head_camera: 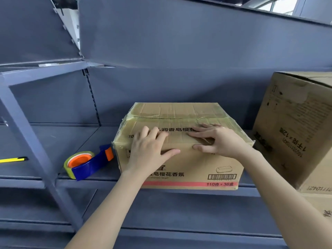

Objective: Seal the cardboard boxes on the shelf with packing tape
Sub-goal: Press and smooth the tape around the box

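A low cardboard box with printed text and a red stripe stands on the grey shelf. Glossy clear tape runs across its closed top flaps and over its edges. My left hand lies flat on the near left part of the top, thumb down over the front face. My right hand presses flat on the near right part, fingers pointing left, thumb at the front edge. A blue tape dispenser with an orange core and a clear tape roll lies on the shelf just left of the box, apart from both hands.
A taller cardboard box stands at the right, close to the low box. A yellow and black pen-like tool lies at the far left of the shelf. A slanted shelf upright crosses the left foreground. Another shelf hangs overhead.
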Action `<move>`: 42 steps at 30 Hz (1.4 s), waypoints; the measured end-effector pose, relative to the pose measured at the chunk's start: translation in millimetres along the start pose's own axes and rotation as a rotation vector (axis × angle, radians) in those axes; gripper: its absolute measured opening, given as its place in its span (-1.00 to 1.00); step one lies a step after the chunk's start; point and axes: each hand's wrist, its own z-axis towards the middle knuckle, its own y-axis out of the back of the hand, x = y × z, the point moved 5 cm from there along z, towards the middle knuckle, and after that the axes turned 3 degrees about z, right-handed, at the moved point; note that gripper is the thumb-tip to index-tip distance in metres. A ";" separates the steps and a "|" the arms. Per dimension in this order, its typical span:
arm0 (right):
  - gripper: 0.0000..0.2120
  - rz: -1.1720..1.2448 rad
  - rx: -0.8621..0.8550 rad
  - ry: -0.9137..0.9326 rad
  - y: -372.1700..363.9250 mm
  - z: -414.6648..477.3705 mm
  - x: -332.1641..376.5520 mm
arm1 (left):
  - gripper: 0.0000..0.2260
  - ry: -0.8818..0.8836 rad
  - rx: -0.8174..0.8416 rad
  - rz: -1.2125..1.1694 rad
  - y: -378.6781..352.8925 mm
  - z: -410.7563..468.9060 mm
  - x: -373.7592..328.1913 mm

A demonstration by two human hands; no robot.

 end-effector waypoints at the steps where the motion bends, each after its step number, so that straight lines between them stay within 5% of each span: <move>1: -0.50 -0.003 -0.001 -0.002 0.2 0.5 -0.5 | -0.36 0.010 0.016 0.004 -1.1 0.3 -0.4; 5: -0.51 -0.009 0.012 -0.027 1.1 0.0 -3.8 | -0.40 -0.016 0.063 -0.053 1.0 2.2 -3.7; 10: -0.61 -0.061 -0.172 -0.057 1.2 15.2 18.6 | -0.76 0.151 -0.086 -0.503 9.8 -8.1 32.4; 17: -0.69 -0.043 -0.189 0.098 -38.3 61.8 94.3 | -0.84 0.620 -0.274 -0.278 4.0 -51.6 143.3; 24: -0.70 -0.010 -0.268 0.128 -61.9 103.5 152.0 | -0.59 0.723 0.582 0.163 -68.4 -75.8 209.1; 28: -0.71 -0.014 -0.326 0.086 -71.9 122.1 167.0 | -0.71 0.660 0.722 0.145 -96.2 -78.7 224.5; 32: -0.71 -0.075 -0.346 0.033 -78.4 132.6 171.7 | -0.77 0.605 0.611 0.040 -97.2 -74.3 231.6; 37: -0.73 -0.040 -0.401 -0.025 -76.3 140.7 179.7 | -0.80 0.637 0.206 -0.317 -57.3 -52.2 237.2; 42: -0.57 0.462 -0.283 -0.269 -83.0 166.5 197.3 | -0.80 0.532 -0.174 -0.608 5.2 -16.6 220.0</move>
